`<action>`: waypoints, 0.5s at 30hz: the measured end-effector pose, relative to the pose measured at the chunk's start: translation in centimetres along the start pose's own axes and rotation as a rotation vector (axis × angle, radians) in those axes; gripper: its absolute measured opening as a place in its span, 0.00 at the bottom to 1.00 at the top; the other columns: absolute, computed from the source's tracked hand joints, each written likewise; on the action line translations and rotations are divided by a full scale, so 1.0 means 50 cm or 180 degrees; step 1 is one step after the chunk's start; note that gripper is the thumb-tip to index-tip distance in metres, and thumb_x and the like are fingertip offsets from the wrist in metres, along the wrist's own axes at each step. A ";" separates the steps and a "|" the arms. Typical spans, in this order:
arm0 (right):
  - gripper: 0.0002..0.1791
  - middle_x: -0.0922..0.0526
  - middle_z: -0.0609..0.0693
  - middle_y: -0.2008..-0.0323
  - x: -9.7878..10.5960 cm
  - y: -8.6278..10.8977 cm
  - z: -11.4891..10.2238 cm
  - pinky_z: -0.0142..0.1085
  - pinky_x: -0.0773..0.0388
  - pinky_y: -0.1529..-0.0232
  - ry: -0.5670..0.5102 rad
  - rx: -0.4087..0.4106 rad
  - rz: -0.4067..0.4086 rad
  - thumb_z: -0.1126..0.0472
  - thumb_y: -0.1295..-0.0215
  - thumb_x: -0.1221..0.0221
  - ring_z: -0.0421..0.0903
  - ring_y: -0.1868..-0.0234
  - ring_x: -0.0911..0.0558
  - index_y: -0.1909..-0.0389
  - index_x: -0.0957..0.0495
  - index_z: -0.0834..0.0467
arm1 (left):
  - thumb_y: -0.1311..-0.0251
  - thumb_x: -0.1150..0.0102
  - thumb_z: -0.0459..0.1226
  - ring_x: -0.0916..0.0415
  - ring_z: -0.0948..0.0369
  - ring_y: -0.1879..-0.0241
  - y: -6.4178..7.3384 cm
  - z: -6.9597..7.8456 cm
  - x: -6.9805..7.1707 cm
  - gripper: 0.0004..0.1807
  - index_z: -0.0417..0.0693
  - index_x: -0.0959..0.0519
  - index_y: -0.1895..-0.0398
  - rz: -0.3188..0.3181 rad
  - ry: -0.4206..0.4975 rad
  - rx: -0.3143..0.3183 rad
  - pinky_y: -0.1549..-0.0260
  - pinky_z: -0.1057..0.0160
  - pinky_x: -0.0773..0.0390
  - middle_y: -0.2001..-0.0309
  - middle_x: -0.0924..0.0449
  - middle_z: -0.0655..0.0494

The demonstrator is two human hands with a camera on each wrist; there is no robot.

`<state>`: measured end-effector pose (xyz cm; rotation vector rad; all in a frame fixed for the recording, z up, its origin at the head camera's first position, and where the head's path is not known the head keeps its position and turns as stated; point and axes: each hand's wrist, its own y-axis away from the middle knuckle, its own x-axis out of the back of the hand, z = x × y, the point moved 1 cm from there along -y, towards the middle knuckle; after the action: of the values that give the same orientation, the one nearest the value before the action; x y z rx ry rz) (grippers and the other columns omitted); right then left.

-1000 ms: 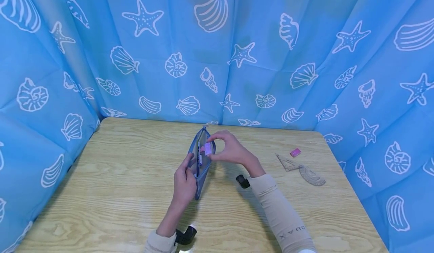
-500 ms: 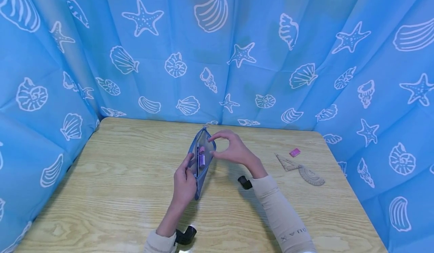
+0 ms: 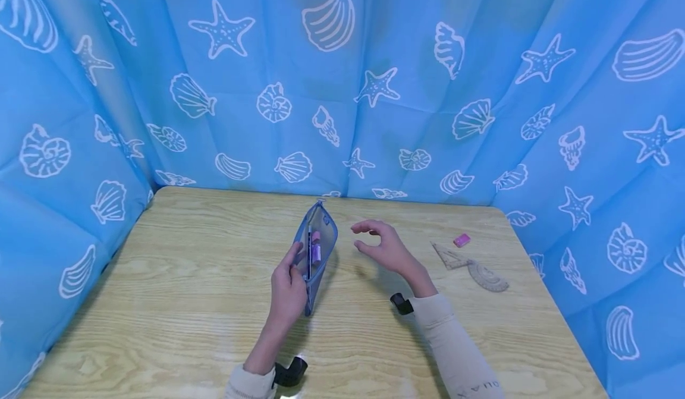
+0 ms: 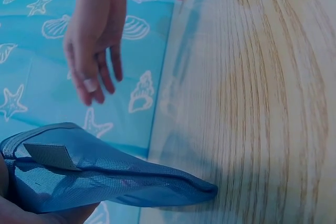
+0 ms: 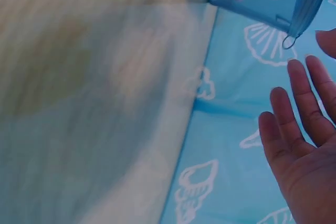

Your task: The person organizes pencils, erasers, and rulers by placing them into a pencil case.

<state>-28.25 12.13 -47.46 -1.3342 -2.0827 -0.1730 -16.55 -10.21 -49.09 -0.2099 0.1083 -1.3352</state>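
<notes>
Centrally: one pouch (image 3: 326,243), mouth spread, in the grip of left hand (image 3: 287,286). Right hand (image 3: 389,249), right of it: grip loosely parted, holding nothing. Desk (image 3: 187,286), right side: pink block (image 3: 462,240), set square (image 3: 452,261), protractor (image 3: 488,278).

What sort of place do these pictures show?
Probably an indoor desk area, perhaps screened off for recording: a wood-grain table, a blue seashell curtain behind it and on both sides, and stationery such as a pouch and protractor.
</notes>
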 end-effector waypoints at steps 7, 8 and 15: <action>0.20 0.18 0.60 0.43 0.030 0.044 0.045 0.61 0.28 0.35 0.0165 -0.0153 -0.0060 0.66 0.32 0.37 0.63 0.40 0.23 0.40 0.22 0.66 | 0.30 0.67 0.22 0.29 0.36 0.35 0.000 0.003 -0.005 0.28 0.28 0.38 0.27 0.0009 -0.0076 0.0011 0.34 0.42 0.30 0.32 0.31 0.28; 0.20 0.18 0.60 0.43 0.036 0.051 0.051 0.61 0.28 0.36 0.0185 -0.0167 -0.0056 0.67 0.32 0.37 0.63 0.40 0.23 0.40 0.23 0.66 | 0.30 0.67 0.22 0.29 0.36 0.35 0.001 0.003 -0.005 0.28 0.28 0.38 0.27 0.0009 -0.0083 0.0011 0.34 0.41 0.30 0.32 0.31 0.28; 0.22 0.19 0.64 0.43 0.089 0.100 0.090 0.63 0.28 0.38 0.0416 -0.0287 -0.0054 0.69 0.35 0.36 0.65 0.41 0.23 0.40 0.23 0.68 | 0.31 0.67 0.22 0.30 0.36 0.34 0.004 0.008 -0.008 0.28 0.28 0.38 0.27 -0.0007 -0.0100 0.0016 0.35 0.40 0.28 0.33 0.31 0.26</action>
<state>-27.22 19.84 -49.51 -1.3218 -1.9974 -0.3560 -16.36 -9.76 -48.74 -0.2265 0.0783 -1.3339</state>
